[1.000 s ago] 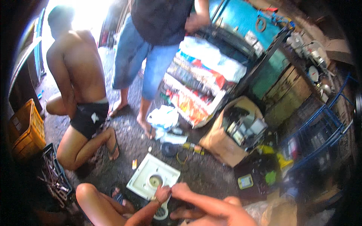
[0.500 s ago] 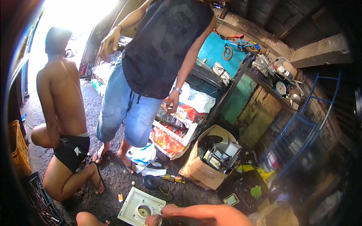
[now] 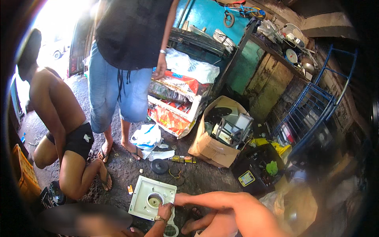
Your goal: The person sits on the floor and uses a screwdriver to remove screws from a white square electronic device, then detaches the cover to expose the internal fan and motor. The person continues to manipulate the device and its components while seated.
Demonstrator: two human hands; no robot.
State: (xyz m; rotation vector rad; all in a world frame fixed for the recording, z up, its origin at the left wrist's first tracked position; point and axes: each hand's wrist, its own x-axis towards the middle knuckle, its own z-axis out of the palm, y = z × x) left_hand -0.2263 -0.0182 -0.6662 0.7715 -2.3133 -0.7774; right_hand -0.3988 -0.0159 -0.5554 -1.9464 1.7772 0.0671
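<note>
A square, whitish fan housing (image 3: pixel 139 204) lies low in front of me, with a round blower wheel (image 3: pixel 153 202) in its central opening. My left hand (image 3: pixel 165 211), with a watch (image 3: pixel 159 218) on its wrist, grips the housing's near right edge beside the opening. At the same edge, a little farther away, my right hand (image 3: pixel 181 199) is closed on the housing; its fingertips are partly hidden. Just below my left hand shows a pale round grille (image 3: pixel 171 230). Whether it is joined to the housing I cannot tell.
A person in denim shorts (image 3: pixel 103 91) stands ahead; another in black shorts (image 3: pixel 79 139) crouches at left. A black disc (image 3: pixel 159 166) and white plastic bag (image 3: pixel 146 136) lie beyond the housing. A full cardboard box (image 3: pixel 213 147), black bin (image 3: pixel 246 166) and blue metal frame (image 3: pixel 304 103) stand right.
My view has shifted, so the housing sits higher in the picture and the grille and more of my arms show. The crouching person leans farther left.
</note>
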